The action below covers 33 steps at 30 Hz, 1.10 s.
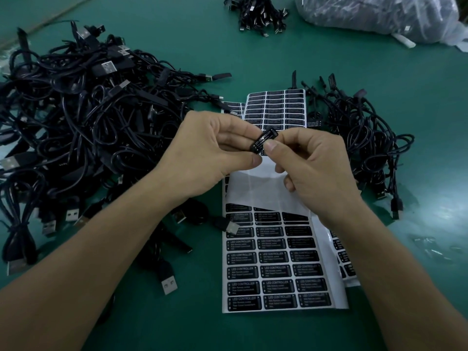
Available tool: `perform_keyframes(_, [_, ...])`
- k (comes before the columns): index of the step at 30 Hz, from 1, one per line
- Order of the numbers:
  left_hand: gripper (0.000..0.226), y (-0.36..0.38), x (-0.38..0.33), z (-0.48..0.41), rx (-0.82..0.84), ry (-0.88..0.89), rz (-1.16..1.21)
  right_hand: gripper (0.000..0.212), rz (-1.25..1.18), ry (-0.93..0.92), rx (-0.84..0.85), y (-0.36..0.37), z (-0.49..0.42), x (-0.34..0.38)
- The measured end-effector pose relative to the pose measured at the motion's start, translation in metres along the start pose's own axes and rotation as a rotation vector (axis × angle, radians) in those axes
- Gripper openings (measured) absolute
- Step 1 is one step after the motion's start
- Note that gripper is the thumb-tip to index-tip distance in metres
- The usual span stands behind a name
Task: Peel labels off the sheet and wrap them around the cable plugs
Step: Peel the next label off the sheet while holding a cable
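From my head camera, both hands are raised over the middle of the table (177, 39). My left hand (210, 150) holds a small black plug (255, 146), its fingers (240, 135) curled on top and the thumb under its left end. My right hand (314, 168) pinches the label (266, 138) onto the plug's right end between thumb and forefinger, with the other fingers loosely curled below. The label's white print faces me, and it bends around the plug.

Right under my hands lies the sheet (278, 262), running toward me. Its upper part is bare white backing, and rows of black labels fill it down to its near edge. A second sheet (281, 107) lies beyond my hands, and the edge of a third one (345, 259) pokes out from under the right side of the near sheet.

A big tangle of black cables (88, 117) crowds the left, its loose ends reaching the sheet's left edge and passing under my left forearm. A smaller heap of cables (367, 138) sits just right of the sheets. Far off are a tied bundle (260, 13) and a clear plastic bag (374, 16).

Open green table lies in front of the sheet's near edge, to the right of the smaller heap, and in the band between the heaps and the far bundle.
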<state>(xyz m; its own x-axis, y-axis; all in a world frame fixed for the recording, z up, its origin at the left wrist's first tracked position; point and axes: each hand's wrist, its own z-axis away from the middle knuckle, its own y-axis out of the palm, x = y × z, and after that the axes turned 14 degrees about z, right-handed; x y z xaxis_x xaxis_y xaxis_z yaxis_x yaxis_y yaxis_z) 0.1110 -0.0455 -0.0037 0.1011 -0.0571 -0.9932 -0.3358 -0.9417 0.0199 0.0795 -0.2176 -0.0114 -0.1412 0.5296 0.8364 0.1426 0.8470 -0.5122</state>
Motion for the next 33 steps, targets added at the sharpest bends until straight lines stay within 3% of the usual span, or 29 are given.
perform_keyframes(33, [0.031,0.0009,-0.0017,-0.0001,-0.026,-0.014,0.046,0.020,-0.029,0.004,-0.018,0.0031,-0.0001,-0.0002])
